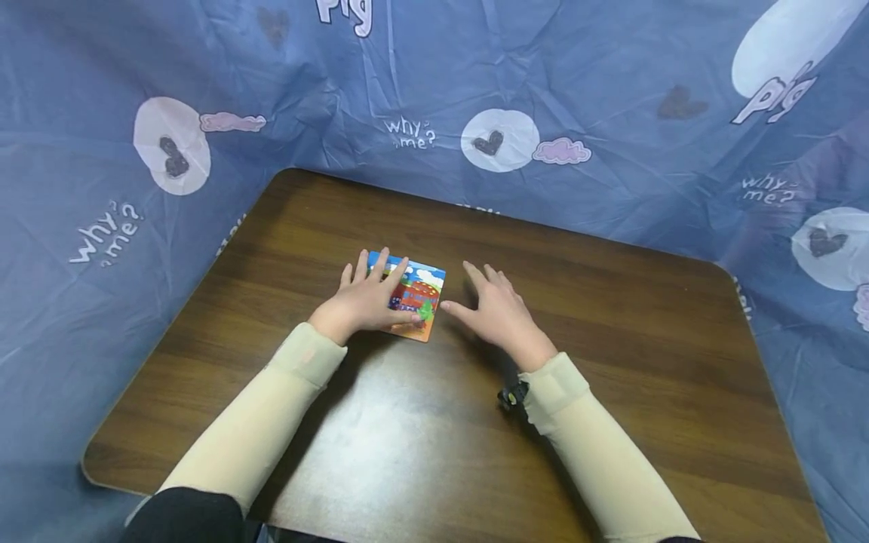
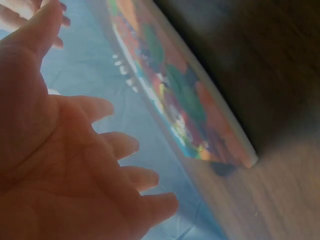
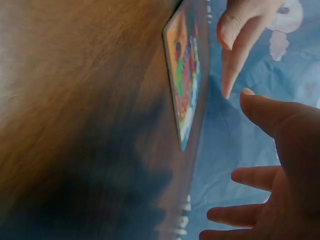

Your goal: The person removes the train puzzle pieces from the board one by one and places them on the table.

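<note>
A flat, thin board (image 1: 422, 290) with a bright cartoon picture lies on the brown wooden table. Blue sky, a red building and a green shape show in its print. My left hand (image 1: 363, 302) hovers over its left side with fingers spread, hiding part of the picture. From the left wrist, the palm (image 2: 80, 160) appears above the printed face, nothing in its grasp. To the right of the board is my right hand (image 1: 502, 318), fingers extended and thumb pointing at the board's right edge. The right wrist view shows a gap between that hand (image 3: 295, 160) and the board (image 3: 185, 75).
The wooden table (image 1: 611, 339) has rounded corners and stands against a blue printed cloth (image 1: 434, 90) behind and at both sides. A small black device (image 1: 513, 396) sits at the right wrist. Light glares off the tabletop near the front.
</note>
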Available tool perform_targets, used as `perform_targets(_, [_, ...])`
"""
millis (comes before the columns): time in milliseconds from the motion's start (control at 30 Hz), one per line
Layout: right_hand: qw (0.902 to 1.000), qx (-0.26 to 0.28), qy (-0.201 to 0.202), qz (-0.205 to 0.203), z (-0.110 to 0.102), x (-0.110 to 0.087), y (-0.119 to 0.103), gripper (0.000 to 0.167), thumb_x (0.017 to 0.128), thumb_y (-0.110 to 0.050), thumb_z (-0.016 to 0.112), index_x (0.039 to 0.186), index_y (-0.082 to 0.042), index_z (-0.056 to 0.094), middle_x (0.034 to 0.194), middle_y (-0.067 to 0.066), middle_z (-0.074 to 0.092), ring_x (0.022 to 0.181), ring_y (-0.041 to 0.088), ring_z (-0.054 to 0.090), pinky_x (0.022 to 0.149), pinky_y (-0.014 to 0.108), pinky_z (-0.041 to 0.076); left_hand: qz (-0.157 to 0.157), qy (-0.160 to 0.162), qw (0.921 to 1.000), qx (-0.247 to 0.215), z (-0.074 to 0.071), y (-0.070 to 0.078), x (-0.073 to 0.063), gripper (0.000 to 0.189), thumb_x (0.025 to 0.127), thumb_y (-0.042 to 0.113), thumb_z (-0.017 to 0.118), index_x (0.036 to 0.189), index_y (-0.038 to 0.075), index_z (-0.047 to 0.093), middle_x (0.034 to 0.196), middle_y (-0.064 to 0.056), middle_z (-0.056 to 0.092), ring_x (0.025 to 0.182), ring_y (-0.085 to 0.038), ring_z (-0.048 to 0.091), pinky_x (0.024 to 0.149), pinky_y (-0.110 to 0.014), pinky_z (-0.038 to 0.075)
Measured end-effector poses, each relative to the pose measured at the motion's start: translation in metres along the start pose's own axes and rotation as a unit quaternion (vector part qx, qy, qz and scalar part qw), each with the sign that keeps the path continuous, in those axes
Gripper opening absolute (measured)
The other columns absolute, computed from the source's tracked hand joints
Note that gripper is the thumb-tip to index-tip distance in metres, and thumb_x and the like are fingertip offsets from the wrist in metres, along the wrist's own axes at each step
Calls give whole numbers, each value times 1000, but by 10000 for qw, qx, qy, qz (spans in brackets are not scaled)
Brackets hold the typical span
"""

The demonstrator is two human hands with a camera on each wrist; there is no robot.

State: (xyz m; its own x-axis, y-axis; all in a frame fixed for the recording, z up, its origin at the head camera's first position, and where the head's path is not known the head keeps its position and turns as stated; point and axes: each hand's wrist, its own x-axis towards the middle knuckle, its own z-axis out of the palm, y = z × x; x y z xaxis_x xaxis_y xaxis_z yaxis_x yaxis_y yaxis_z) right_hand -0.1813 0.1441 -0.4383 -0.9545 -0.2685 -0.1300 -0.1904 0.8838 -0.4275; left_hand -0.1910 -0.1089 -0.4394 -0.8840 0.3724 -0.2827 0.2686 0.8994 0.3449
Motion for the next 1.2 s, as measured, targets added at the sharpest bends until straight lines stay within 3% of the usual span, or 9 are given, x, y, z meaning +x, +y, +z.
perform_targets(267, [9997, -4, -141, -175, 16, 36, -16, 82, 94, -56, 67, 157, -12, 40, 158, 22, 35, 146, 40, 28, 110, 61, 31, -53, -381, 9990, 218, 4, 0, 18, 112, 88, 71, 64, 165, 15, 6, 169, -14, -5, 148, -51, -10, 115, -65, 6])
perform_targets(467, [9996, -188, -16, -201, 24, 52, -24, 66, 91, -50, 74, 140, -7, 60, 138, 15, 57, 125, 36, 52, 100, 54, 44, -196, -640, 9971, 367, 11, -3, 27, 116, 85, 71, 67, 165, 11, 6, 168, -18, -3, 147, -51, -11, 115, -65, 8])
perform_targets(567, [9993, -342, -54, -133, 25, 56, -27, 63, 90, -49, 76, 134, -6, 64, 129, 13, 62, 116, 33, 57, 94, 52, 48, -235, -670, 9966, 409, 18, -6, 31, 118, 84, 73, 67, 165, 12, 6, 168, -18, -5, 147, -51, -11, 116, -64, 7])
perform_targets(800, [9987, -501, -48, 73, 26, 65, -32, 53, 88, -43, 80, 124, -6, 67, 115, 10, 64, 103, 29, 59, 84, 50, 51, -282, -673, 9958, 561, 10, 2, 21, 112, 88, 70, 65, 165, 13, 6, 168, -17, -4, 148, -50, -7, 117, -61, 10])
perform_targets(1200, [9989, -230, -82, 389, 25, 73, -37, 49, 88, -39, 82, 120, -4, 72, 116, 10, 67, 107, 28, 62, 88, 48, 52, -368, -755, 9943, 652, 8, 5, 16, 111, 89, 72, 60, 165, 14, 5, 168, -16, -5, 149, -50, -5, 117, -59, 12])
